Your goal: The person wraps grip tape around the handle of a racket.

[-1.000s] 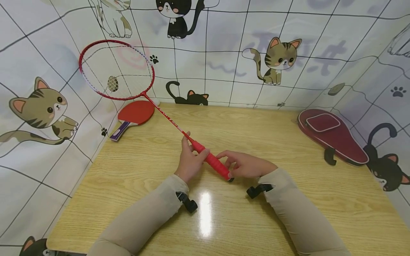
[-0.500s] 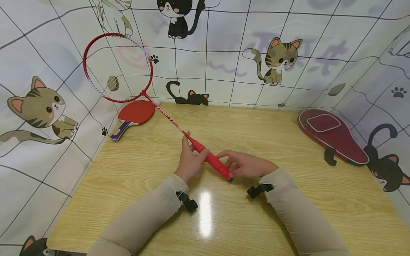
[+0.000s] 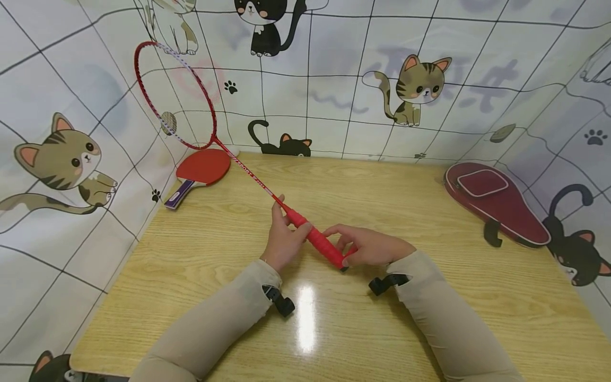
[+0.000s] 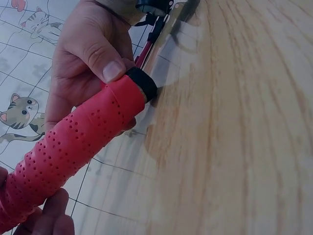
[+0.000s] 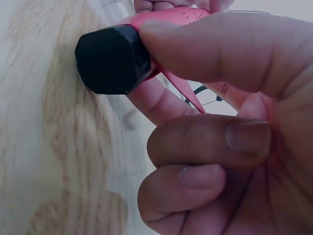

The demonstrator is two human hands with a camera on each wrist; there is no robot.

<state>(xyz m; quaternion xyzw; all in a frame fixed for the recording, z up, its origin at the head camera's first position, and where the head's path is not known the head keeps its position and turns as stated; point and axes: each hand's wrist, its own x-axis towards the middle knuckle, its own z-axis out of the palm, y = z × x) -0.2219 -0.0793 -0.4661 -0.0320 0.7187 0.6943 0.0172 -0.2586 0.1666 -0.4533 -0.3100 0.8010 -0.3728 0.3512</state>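
A red badminton racket (image 3: 248,172) lies slantwise in front of me, its head up at the left and its butt toward the lower right. My left hand (image 3: 281,241) holds the upper part of its handle, thumb on top. Perforated red grip tape (image 4: 73,137) is wound round the handle. My right hand (image 3: 369,245) pinches the butt end, thumb pressed on the tape beside the black end cap (image 5: 112,58). A loose red strip (image 5: 183,90) of tape stands off the handle between the right fingers. Its far end is hidden.
A red table tennis bat (image 3: 205,166) with a purple handle lies at the table's back left. A dark red bat-shaped case (image 3: 494,201) lies at the right. Cat-print sheeting (image 3: 334,95) borders the wooden table (image 3: 406,318).
The racket has turned about its shaft, so its head shows narrower and more edge-on. The loose strip shows more at the right fingers. Both hands stay nearly in place.
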